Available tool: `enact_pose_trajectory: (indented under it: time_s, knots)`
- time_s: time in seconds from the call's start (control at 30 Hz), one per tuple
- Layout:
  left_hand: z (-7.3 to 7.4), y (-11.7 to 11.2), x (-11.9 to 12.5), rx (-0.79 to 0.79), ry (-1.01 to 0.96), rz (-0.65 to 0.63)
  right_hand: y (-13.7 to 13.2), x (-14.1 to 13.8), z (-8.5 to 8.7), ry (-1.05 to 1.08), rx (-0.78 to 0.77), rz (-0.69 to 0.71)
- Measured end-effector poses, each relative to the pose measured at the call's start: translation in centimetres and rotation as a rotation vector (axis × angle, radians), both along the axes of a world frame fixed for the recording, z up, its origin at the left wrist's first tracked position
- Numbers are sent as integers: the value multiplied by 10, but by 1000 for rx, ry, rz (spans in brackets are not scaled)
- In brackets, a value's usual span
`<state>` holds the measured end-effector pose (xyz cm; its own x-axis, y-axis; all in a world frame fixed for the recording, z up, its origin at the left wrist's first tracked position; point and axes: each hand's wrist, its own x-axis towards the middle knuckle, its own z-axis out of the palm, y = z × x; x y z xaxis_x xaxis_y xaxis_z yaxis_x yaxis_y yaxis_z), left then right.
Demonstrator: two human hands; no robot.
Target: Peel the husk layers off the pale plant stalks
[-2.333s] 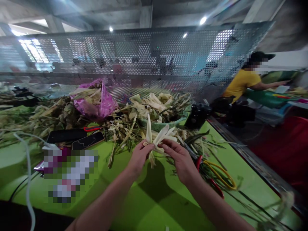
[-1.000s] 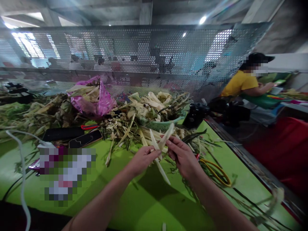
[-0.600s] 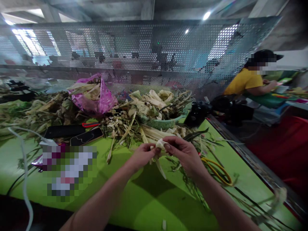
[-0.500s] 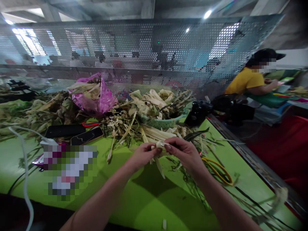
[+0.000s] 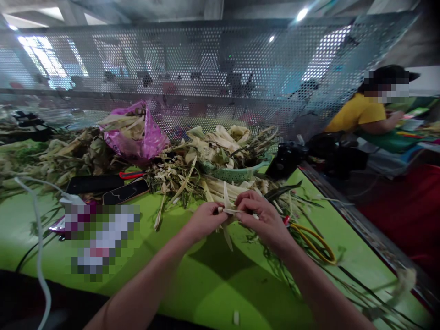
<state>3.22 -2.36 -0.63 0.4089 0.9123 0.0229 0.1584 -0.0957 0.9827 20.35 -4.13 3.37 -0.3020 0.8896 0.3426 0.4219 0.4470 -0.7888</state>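
Note:
Both of my hands meet above the green table (image 5: 213,284). My left hand (image 5: 202,220) pinches pale leaf strips (image 5: 226,215) between thumb and fingers. My right hand (image 5: 261,217) is closed on the same strips from the right side. One strip points up between the hands, another hangs down below them. A heap of pale and green leaves (image 5: 192,178) lies just beyond my hands.
A green basket (image 5: 237,173) of leaves and a pink bag (image 5: 140,140) stand by the perforated metal screen (image 5: 206,78). Two phones (image 5: 125,191) and a white cable (image 5: 37,238) lie left. Yellow-handled scissors (image 5: 316,245) lie right. A person in a yellow shirt (image 5: 357,112) works at far right.
The long strips that stood up between my hands have been folded down and drawn in. Both hands have closed in tighter on them and stayed in place.

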Motion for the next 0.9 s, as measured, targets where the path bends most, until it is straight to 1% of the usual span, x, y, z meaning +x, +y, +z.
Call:
enact_pose_trajectory:
  time_s: [0.07,0.2,0.37,0.5,0.6,0.7,0.8,0.9]
  knots:
    - [2,-1,-1,15,29,-13,0,0,0,-14,-6,1]
    - [3,-1,-1,36,113,9,0,0,0,-49,15,10]
    - [1,-2,-2,49,169,5,0,-1,0,-120,103,-4]
    - [-4,0,-3,55,212,-12,-1,-1,3,-232,185,33]
    - [-6,0,-4,91,276,-21,0,-1,4,-329,205,63]
    - [-4,-1,-6,163,375,-13,1,-1,0,-376,201,68]
    - [-2,-2,-7,204,455,-1,3,-2,-6,-345,182,0]
    - [-3,-1,-8,188,453,3,4,-1,-8,-242,172,-26]
